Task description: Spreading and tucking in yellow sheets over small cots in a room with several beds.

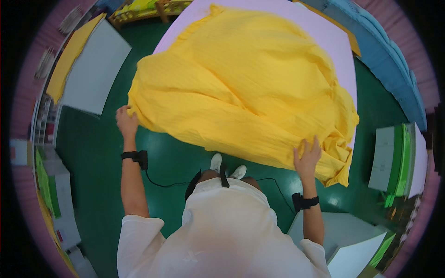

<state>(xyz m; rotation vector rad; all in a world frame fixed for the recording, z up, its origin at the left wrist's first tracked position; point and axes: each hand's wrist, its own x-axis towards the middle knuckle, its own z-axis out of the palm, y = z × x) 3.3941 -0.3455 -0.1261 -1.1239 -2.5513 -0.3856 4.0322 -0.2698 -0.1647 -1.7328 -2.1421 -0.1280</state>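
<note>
A large yellow cloth (259,60), sheet-like, billows up in the middle over a pale lilac bed or table top (340,55). Its near edge hangs over the front, and the right corner is bunched in folds. At the cloth's left corner, my left hand (127,121) is closed, with the edge of the fabric pinched in its fingers. My right hand (308,160) rests against the near right edge, fingers spread on the fabric beside the bunched corner. Both arms reach out wide, and each wrist wears a black strap with a small device.
Around me lies a green floor (92,153). A white cabinet (95,65) with a yellow cover stands at the left. Blue padded bedding (384,55) lines the far right. A white and green unit (394,160) is at the right, and a white panel (357,255) is close behind my right arm.
</note>
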